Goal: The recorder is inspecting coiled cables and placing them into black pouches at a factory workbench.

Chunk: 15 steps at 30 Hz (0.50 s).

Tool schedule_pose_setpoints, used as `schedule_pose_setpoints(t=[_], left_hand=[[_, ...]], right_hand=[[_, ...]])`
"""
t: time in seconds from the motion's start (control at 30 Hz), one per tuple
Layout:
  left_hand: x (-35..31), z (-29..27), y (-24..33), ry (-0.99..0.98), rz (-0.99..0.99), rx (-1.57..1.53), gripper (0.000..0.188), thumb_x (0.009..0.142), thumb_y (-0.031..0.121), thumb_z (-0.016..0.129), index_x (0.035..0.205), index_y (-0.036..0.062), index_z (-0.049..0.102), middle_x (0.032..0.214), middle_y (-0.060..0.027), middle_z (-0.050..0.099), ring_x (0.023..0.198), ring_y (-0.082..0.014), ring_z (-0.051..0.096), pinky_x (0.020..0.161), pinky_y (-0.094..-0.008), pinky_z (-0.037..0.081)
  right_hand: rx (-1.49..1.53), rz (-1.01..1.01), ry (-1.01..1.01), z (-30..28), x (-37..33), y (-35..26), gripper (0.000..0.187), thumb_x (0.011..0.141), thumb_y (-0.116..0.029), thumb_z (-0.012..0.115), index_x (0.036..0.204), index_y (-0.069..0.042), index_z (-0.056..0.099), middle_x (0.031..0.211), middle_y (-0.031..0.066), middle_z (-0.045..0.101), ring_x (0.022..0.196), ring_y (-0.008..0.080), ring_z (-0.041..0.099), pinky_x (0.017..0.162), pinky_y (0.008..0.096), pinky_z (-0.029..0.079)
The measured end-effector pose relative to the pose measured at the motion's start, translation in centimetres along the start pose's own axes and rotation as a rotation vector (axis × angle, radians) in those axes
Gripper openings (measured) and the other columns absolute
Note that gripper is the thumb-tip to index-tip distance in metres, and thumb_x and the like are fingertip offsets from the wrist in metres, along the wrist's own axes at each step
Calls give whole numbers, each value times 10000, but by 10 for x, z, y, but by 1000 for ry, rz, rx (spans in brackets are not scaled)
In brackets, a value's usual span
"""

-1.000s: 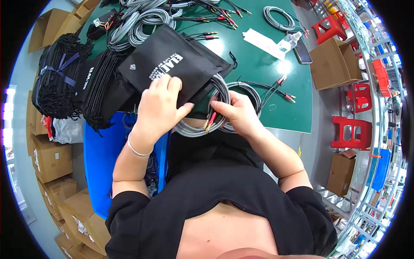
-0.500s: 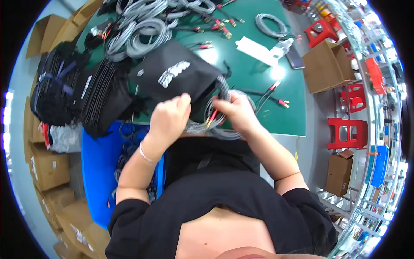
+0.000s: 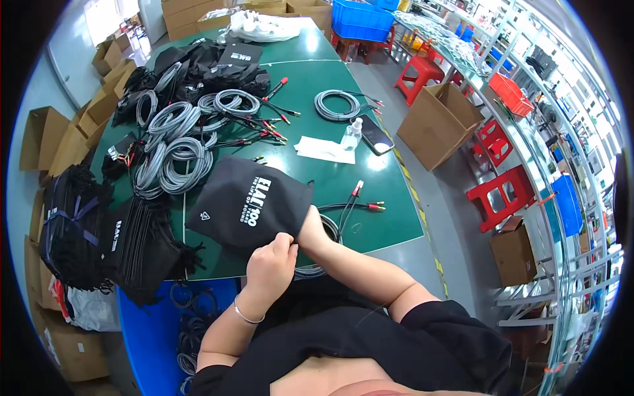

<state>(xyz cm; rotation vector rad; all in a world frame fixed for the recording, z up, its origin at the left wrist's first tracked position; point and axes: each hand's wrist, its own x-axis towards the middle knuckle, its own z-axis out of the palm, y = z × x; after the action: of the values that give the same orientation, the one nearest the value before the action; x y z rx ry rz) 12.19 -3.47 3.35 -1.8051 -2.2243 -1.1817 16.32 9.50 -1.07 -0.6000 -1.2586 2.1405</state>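
Note:
A black fabric drawstring bag (image 3: 228, 218) with white print lies slanted over the near side of the table, its mouth turned toward me. My left hand (image 3: 272, 265) is closed in a pinch on the rim of that mouth. My right hand (image 3: 312, 232) reaches into the bag, so its fingers and anything in them are hidden. Beneath my right wrist, part of a grey cable coil (image 3: 330, 228) shows at the table's near edge. Beyond it lie black cable leads with red-and-gold plugs (image 3: 375, 206).
Grey cable coils (image 3: 187, 165) are heaped at left on the green table (image 3: 389, 228). Stacked black bags (image 3: 135, 244) overhang its left corner. A spray bottle (image 3: 352, 134), white paper (image 3: 320, 150) and phone (image 3: 378, 140) lie farther right. A blue bin (image 3: 142, 336) stands below.
My right hand has gone from holding the grey cable coil beside the bag to inside the bag's mouth. My left hand stays at the rim. The head view has tilted up, showing more table.

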Motion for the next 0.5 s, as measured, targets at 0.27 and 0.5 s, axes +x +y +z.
schedule_pose_setpoints(t=[0.27, 0.5], left_hand=[[1, -54, -55, 112, -350, 19, 93, 839, 67, 646, 886, 23, 580, 682, -168, 585, 611, -369, 603, 558, -400, 472], [-51, -26, -62, 49, -490, 412, 282, 779, 97, 688, 1001, 40, 524, 1005, -135, 557, 1008, -359, 538, 817, -458, 458]], right_hand=[[-760, 50, -312, -6, -12, -48, 528, 885, -162, 670, 1350, 7, 485, 1125, 92, 644, 751, 101, 637, 655, 244, 533], [-1187, -373, -388, -31, 22, -20, 664, 809, -175, 700, 1405, -74, 422, 1222, 188, 597, 971, 340, 635, 831, 414, 529]])
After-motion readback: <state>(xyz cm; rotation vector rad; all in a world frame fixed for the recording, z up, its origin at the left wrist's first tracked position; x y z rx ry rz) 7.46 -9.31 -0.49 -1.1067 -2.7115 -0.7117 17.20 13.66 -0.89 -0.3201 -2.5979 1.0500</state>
